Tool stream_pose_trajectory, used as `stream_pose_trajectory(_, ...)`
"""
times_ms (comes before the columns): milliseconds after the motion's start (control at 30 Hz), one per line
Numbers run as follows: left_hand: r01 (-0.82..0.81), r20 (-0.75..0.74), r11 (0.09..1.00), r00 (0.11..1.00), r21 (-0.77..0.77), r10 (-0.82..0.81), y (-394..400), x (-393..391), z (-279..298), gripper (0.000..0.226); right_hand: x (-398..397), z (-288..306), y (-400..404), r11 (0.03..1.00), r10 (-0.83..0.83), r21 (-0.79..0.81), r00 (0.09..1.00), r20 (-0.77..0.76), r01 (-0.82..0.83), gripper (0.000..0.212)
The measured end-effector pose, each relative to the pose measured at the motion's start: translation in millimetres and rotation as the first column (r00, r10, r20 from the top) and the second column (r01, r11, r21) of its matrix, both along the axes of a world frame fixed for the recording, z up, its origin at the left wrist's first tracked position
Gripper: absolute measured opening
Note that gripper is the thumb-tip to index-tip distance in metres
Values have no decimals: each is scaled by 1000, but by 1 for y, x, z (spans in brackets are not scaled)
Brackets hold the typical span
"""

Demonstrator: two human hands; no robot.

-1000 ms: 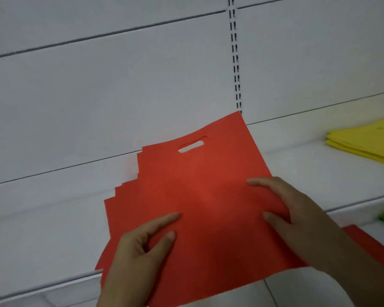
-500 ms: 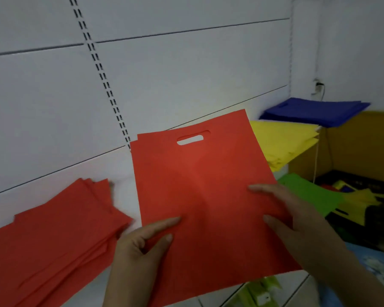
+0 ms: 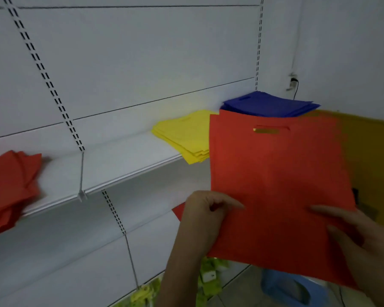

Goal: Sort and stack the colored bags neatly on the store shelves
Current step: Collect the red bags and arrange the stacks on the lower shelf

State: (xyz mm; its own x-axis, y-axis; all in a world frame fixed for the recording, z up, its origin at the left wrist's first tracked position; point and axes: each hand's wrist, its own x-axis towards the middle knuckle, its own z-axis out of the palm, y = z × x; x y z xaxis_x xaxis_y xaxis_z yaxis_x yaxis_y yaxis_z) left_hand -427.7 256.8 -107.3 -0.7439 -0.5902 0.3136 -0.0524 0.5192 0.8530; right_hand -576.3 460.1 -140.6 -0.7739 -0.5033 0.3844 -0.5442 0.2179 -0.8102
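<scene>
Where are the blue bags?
In the head view, the blue bags lie stacked at the shelf's far right end, beside the yellow bags, just above the held red bag.

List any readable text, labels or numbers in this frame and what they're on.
None readable.
Red bag held in the left hand and right hand: plain, no print.
Red stack, yellow stack, blue stack: plain.
White tag on the green items below: too small and blurred to read.
</scene>
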Motion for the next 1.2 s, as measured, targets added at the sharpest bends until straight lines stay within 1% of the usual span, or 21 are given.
stream_pose_trajectory(100, 48, 31, 994, 999, -94, -45, 10, -45, -15, 37, -32, -30, 18, 994, -66, 89, 997, 46, 62, 64)
stream_pose_trajectory(167, 92, 66, 991, 994, -98, -86, 7, -74, -28, 37, -52, -48, 19, 986, -111, 136, 988, 112, 95, 65)
stream_pose_trajectory(233, 127, 94, 989, 988, -77, -119, -2, -101, -41, 38, -70, -57, 12, 984, -125, 146, 982, 143, 104, 66)
stream_pose_trajectory(333, 156, 119, 987, 981, -37, -151, -26, -137, -66, 39, -90, -63, -12, 993, -89, 97, 970, 226, 69, 61)
stream_pose_trajectory(433, 189, 178, 980, 964, 53, -196, -53, -164, -106, 37, -112, -81, -31, 986, -60, 169, 951, 304, 8, 59)
stream_pose_trajectory(500, 183, 219, 978, 955, 103, -202, -68, -173, -135, 34, -128, -94, -44, 965, -14, 249, 934, 358, -81, 61)
stream_pose_trajectory(567, 155, 260, 974, 946, 168, -195, -79, -175, -163, 35, -141, -110, -60, 927, 31, 334, 925, 378, -168, 66)
stream_pose_trajectory(667, 108, 360, 961, 911, 256, -199, -95, -170, -202, 48, -153, -133, -89, 859, 92, 439, 922, 376, -265, 67)
stream_pose_trajectory(767, 4, 426, 955, 894, 297, -137, -113, -160, -232, 55, -158, -160, -124, 834, 103, 461, 907, 409, -303, 62)
stream_pose_trajectory(867, -147, 458, 938, 889, 315, -15, -136, -147, -255, 63, -166, -188, -163, 798, 165, 495, 914, 369, -344, 61)
stream_pose_trajectory(933, -214, 481, 928, 875, 305, 44, -158, -141, -272, 74, -178, -206, -190, 761, 199, 531, 914, 354, -372, 62)
stream_pose_trajectory(967, -243, 498, 924, 864, 296, 68, -169, -138, -280, 78, -183, -214, -205, 758, 202, 524, 903, 379, -389, 58)
stream_pose_trajectory(1000, -267, 529, 919, 845, 289, 79, -180, -136, -288, 79, -189, -222, -219, 761, 208, 508, 894, 397, -403, 48)
stream_pose_trajectory(1033, -286, 565, 917, 821, 280, 83, -188, -135, -293, 78, -193, -229, -233, 776, 199, 484, 885, 420, -404, 35)
stream_pose_trajectory(1067, -306, 594, 914, 799, 265, 95, -193, -135, -295, 74, -197, -238, -246, 763, 216, 526, 914, 343, -377, 25)
stream_pose_trajectory(1100, -330, 621, 907, 777, 262, 103, -199, -135, -301, 69, -199, -245, -259, 745, 236, 560, 929, 286, -362, 24)
stream_pose_trajectory(1133, -354, 653, 900, 749, 256, 109, -203, -133, -302, 59, -201, -251, -273, 737, 256, 569, 930, 263, -364, 25)
stream_pose_trajectory(1167, -375, 662, 888, 741, 266, 114, -204, -134, -302, 43, -201, -258, -285, 747, 267, 530, 911, 313, -401, 28)
stream_pose_trajectory(1200, -406, 661, 869, 739, 281, 131, -208, -131, -311, 27, -201, -263, -297, 721, 325, 550, 907, 268, -421, 32)
